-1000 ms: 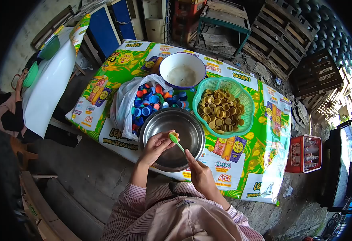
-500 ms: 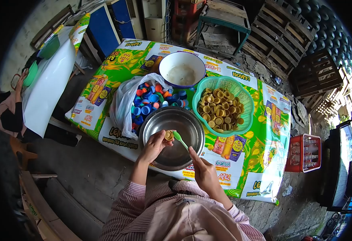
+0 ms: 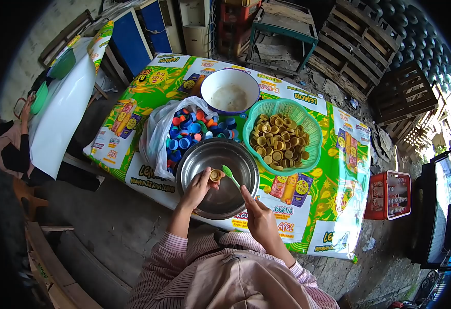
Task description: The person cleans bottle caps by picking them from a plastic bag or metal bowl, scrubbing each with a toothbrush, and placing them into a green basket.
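My left hand (image 3: 197,188) pinches a small tan bottle cap (image 3: 215,175) over the steel bowl (image 3: 188,164), its round opening facing up. My right hand (image 3: 259,213) grips the handle of a green plastic spoon (image 3: 230,175). The spoon's rounded tip points towards the cap, with a small gap between them. Many similar tan caps fill a mint-green basket (image 3: 315,135) at the right of the bowl. A white plastic bag (image 3: 153,135) at the left holds blue, red, orange and green bottle caps (image 3: 185,142).
Behind the steel bowl stands a white basin with a dark blue rim (image 3: 230,77). A green-and-yellow printed cloth (image 3: 339,206) covers the table. To the right is a red crate (image 3: 377,195) of glasses or bottles. Another person's hand (image 3: 25,114) rests by a green bowl at far left.
The spoon tip has come away from the cap, leaving a small gap. The cap's opening is turned more towards the camera. The view has shifted slightly.
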`<action>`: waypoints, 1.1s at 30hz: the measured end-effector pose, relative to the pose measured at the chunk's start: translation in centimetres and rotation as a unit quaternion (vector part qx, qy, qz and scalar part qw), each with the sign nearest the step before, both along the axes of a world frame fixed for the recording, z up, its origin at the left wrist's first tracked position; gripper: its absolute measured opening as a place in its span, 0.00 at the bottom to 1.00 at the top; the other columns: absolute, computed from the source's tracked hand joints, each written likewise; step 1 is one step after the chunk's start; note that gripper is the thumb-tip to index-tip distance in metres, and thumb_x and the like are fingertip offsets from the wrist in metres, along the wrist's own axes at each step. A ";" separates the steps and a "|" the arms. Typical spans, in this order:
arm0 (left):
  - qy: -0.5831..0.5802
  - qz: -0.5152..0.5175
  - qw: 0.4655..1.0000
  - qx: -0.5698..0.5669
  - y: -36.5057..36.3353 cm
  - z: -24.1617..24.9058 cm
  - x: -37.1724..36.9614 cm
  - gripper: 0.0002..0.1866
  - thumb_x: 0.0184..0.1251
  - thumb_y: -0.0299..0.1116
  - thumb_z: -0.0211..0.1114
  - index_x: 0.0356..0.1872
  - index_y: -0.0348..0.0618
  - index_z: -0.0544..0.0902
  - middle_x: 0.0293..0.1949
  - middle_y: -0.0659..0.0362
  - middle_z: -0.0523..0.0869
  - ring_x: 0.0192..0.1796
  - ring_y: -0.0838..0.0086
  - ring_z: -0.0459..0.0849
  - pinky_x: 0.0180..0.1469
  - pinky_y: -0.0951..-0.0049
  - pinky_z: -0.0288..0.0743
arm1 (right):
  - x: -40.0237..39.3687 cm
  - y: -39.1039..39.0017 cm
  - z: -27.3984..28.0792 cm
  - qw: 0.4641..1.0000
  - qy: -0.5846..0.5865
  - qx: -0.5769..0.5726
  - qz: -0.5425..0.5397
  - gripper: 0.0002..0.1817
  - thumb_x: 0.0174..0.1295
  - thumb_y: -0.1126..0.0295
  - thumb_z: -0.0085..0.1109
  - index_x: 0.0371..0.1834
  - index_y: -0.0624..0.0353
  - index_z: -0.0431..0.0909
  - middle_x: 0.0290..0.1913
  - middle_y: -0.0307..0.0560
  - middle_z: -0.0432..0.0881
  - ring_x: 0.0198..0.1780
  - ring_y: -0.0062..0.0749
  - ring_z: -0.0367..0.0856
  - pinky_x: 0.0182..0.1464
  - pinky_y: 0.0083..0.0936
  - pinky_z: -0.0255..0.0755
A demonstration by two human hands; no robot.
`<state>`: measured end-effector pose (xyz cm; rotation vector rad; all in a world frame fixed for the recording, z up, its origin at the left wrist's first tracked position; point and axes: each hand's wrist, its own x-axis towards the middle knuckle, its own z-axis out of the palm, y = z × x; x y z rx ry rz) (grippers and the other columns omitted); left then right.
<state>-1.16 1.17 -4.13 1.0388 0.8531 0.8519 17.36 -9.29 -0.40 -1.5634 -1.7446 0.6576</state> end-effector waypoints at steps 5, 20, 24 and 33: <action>0.022 0.016 1.000 -0.001 -0.1 0.1 0.6 0.27 0.74 0.48 0.37 0.41 0.36 0.79 0.31 0.62 0.79 0.29 0.83 0.72 0.37 0.82 0.70 | -0.5 -0.7 -0.9 0.999 -0.023 -0.027 0.027 0.32 0.57 0.77 0.50 0.67 0.40 0.59 0.23 0.51 0.74 0.22 0.47 0.77 0.25 0.42 0.70; -0.053 -0.001 0.996 -0.069 -0.4 -1.3 1.8 0.25 0.74 0.47 0.37 0.41 0.34 0.76 0.25 0.63 0.73 0.29 0.81 0.70 0.36 0.79 0.67 | -0.6 -0.5 -1.2 1.000 0.006 -0.025 -0.002 0.32 0.58 0.78 0.50 0.66 0.40 0.59 0.24 0.53 0.75 0.23 0.49 0.77 0.26 0.41 0.71; -0.124 -0.004 0.987 -0.106 -0.7 -0.5 2.2 0.24 0.75 0.45 0.37 0.42 0.32 0.75 0.26 0.63 0.71 0.28 0.80 0.69 0.37 0.77 0.67 | -0.4 -0.2 -0.6 1.000 -0.007 -0.023 -0.010 0.31 0.57 0.79 0.51 0.66 0.42 0.61 0.23 0.53 0.74 0.22 0.48 0.76 0.26 0.41 0.70; 0.220 0.067 0.973 0.032 -1.5 -0.1 1.6 0.21 0.74 0.44 0.41 0.39 0.37 0.76 0.25 0.63 0.76 0.26 0.80 0.72 0.31 0.75 0.69 | 0.6 -0.7 -1.3 0.997 -0.072 -0.008 -0.028 0.35 0.56 0.76 0.51 0.68 0.36 0.56 0.22 0.48 0.71 0.19 0.46 0.75 0.22 0.42 0.70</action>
